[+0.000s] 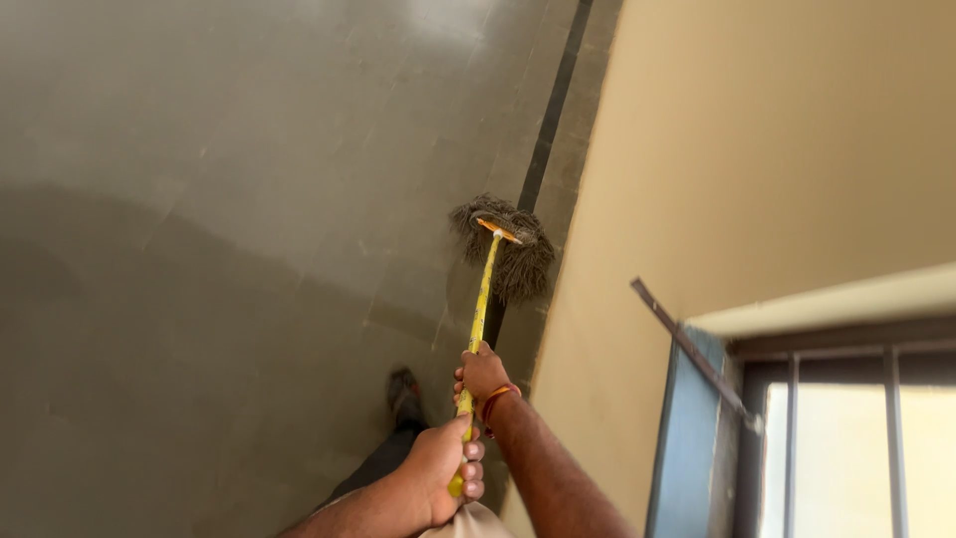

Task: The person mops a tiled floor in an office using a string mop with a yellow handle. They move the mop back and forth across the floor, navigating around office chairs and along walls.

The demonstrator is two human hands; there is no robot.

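A mop with a yellow handle and a grey stringy head rests on the grey tiled floor close to the wall. My right hand, with a red thread band on the wrist, grips the handle higher up. My left hand is closed around the handle's lower end, nearest to me. The mop head lies across a dark strip in the floor that runs along the wall.
A beige wall rises on the right. A window with a blue shutter and metal bars sits at the lower right. My foot in a dark shoe stands on the floor beside the handle.
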